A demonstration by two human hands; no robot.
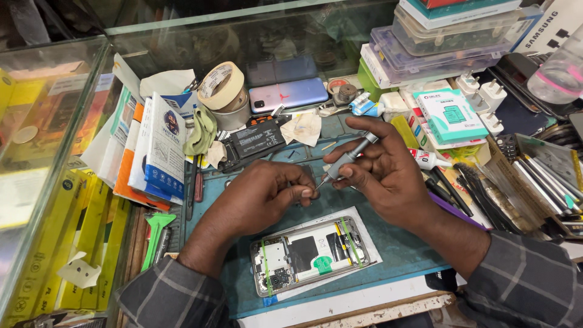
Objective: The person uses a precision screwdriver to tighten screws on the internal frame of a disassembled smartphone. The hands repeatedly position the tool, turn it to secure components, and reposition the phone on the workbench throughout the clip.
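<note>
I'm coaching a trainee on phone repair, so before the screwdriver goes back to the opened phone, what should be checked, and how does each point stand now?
1. Right hand grips the screwdriver firmly: ok.
2. Driver tip meets the left hand fingertips, as if taking a small part: ok, though the part itself is too small to see.
3. Opened phone lies flat, back up, on the blue mat: ok.
4. No hand covers the phone: ok.
5. Phone is held against sliding: not ok, it lies loose.
6. Battery disconnected: cannot tell.
</note>
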